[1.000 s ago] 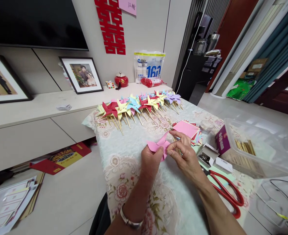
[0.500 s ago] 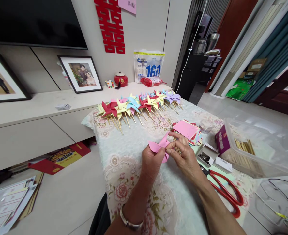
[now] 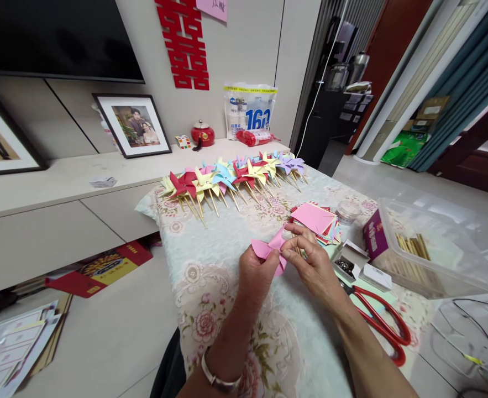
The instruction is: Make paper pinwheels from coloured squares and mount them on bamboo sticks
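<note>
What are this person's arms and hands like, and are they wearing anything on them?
Both forearms are bare, with no sleeves in view and no gloves. The left hand has a silver metal bangle round its wrist. The right hand shows no ring, watch or band that can be made out.

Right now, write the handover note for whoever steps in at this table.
Left hand: pinching the pink paper pinwheel at its centre, above the table.
Right hand: fingertips closed on the same centre, folding its flaps in.
Done: a row of finished pinwheels on sticks lies at the table's far end.
Left: the pink one has no stick yet. Cut paper squares are stacked behind the right hand; sticks lie in the clear tub, the open pin box and red scissors at right.
</note>
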A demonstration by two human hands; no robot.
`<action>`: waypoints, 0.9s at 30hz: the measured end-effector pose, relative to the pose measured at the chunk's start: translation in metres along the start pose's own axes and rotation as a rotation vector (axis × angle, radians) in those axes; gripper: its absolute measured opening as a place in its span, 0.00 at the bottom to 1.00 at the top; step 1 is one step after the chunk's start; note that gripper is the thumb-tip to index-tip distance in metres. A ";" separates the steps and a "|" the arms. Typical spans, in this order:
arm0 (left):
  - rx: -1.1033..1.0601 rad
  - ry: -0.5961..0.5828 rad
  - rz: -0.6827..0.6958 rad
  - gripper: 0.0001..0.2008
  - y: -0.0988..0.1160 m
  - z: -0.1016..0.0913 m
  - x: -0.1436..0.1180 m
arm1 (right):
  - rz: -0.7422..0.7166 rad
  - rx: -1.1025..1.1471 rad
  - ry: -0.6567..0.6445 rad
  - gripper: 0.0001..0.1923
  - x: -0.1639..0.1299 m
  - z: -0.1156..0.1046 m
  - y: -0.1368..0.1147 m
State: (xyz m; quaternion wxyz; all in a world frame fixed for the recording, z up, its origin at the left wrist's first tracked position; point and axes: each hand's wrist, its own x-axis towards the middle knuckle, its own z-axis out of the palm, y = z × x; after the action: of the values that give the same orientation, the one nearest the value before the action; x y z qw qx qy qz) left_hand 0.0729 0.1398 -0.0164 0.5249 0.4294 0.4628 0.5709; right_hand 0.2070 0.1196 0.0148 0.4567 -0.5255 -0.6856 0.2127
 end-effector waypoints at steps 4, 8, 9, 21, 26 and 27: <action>-0.025 -0.016 -0.023 0.09 -0.003 -0.001 0.000 | -0.084 -0.086 0.005 0.07 0.000 -0.001 0.003; -0.015 -0.017 -0.031 0.09 -0.003 -0.001 0.000 | -0.117 -0.110 0.004 0.09 0.001 -0.002 0.000; -0.017 -0.013 -0.032 0.09 -0.002 -0.001 0.000 | -0.102 -0.098 0.002 0.10 0.001 -0.002 -0.001; -0.028 -0.053 -0.016 0.09 0.000 0.000 -0.001 | 0.031 0.120 -0.085 0.09 0.002 -0.005 0.003; -0.002 -0.049 0.009 0.09 0.000 0.000 0.000 | 0.072 0.190 -0.108 0.09 0.003 -0.006 0.001; 0.001 -0.046 0.013 0.09 0.000 0.000 0.000 | 0.079 0.203 -0.115 0.10 0.002 -0.006 0.001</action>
State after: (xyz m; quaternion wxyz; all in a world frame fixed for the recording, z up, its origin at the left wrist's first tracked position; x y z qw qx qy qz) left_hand 0.0731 0.1396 -0.0168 0.5313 0.4456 0.4480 0.5642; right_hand 0.2125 0.1212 0.0177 0.4586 -0.4901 -0.6644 0.3287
